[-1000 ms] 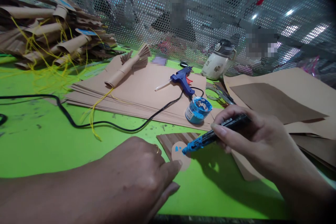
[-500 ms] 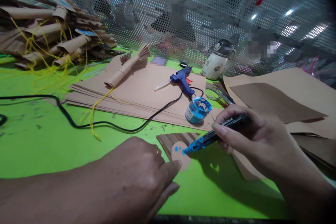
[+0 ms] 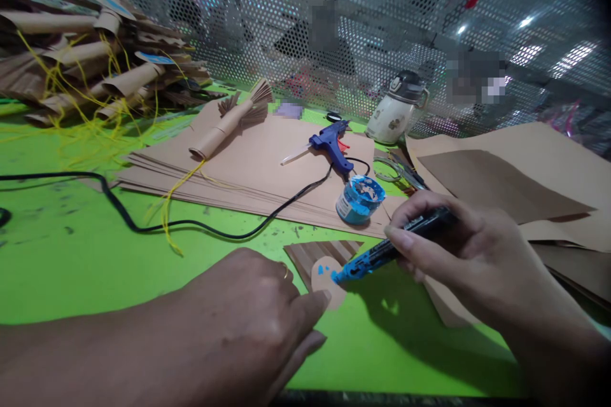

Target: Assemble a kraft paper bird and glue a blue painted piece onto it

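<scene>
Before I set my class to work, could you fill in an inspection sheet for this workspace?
Surface: green table, dark specks and smudges.
Work pieces: pale brown disc with blue marks, lying partly over striped brown paper.
Clutter: blue-smeared jar and glue gun on paper sheets; heap of yellow-stringed paper rolls at far left.
Grip: left hand has a fingertip on the disc; right hand holds a blue-stained black marker, tip at the disc.
Cables: black cord winds across table and sheets towards the glue gun; plug not seen.
Surroundings: perforated screen behind, bottle before it.
</scene>
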Available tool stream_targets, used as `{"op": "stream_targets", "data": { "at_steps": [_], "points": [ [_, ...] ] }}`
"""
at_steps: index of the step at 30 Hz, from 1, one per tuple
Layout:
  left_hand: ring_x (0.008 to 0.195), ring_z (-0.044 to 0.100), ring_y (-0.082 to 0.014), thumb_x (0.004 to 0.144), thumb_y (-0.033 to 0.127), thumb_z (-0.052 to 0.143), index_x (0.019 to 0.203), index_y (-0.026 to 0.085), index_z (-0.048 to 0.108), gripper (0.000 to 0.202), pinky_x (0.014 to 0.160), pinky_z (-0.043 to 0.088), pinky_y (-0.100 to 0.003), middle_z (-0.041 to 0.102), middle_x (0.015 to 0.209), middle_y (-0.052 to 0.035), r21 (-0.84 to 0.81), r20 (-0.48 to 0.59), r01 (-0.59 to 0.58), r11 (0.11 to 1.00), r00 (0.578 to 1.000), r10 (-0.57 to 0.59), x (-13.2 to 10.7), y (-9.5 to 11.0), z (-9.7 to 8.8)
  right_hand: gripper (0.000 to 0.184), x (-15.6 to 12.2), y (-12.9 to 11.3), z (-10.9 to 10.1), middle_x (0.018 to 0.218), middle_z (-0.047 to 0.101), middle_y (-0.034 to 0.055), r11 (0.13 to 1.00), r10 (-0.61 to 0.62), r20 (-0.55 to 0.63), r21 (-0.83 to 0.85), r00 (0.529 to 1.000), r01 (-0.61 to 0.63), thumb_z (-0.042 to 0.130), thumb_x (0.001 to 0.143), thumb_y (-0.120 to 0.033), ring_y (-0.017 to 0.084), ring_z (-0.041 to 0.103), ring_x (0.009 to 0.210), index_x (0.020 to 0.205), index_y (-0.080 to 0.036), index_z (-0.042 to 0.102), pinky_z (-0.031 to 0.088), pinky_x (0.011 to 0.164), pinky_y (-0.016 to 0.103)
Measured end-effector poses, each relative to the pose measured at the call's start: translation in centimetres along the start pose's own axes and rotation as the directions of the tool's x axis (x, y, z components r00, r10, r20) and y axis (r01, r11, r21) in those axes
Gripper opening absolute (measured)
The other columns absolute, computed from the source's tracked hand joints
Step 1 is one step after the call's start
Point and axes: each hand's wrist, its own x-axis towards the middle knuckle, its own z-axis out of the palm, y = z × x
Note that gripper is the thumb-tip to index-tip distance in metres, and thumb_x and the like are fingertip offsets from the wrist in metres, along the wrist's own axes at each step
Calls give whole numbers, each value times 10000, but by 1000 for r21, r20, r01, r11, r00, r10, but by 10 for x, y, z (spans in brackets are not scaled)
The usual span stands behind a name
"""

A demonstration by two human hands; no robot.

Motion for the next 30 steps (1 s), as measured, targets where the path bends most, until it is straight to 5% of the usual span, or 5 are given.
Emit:
{"op": "stream_targets", "data": {
  "at_steps": [25, 30],
  "points": [
    [506, 461, -187, 908, 115, 527, 956, 202, 628, 142, 468, 221, -359, 571, 662, 5, 31, 62, -23, 999, 998, 21, -6, -3, 3, 139, -2, 3, 0, 582, 598, -45, 996, -82, -32, -40, 996, 81, 680, 899, -308, 90, 551, 495, 803, -211, 659, 450, 520, 202],
    [479, 453, -184, 911, 116, 527, 949, 209, 620, 137, 460, 215, -355, 556, 624, 19, 30, -1, -1, 1000, 1000, 1, -3, -1, 2, 139, -2, 6, 1, 598, 614, -49, 999, -47, -16, 11, 999, 47, 677, 911, -325, 84, 568, 512, 832, -214, 654, 452, 512, 183]
  ]
}}
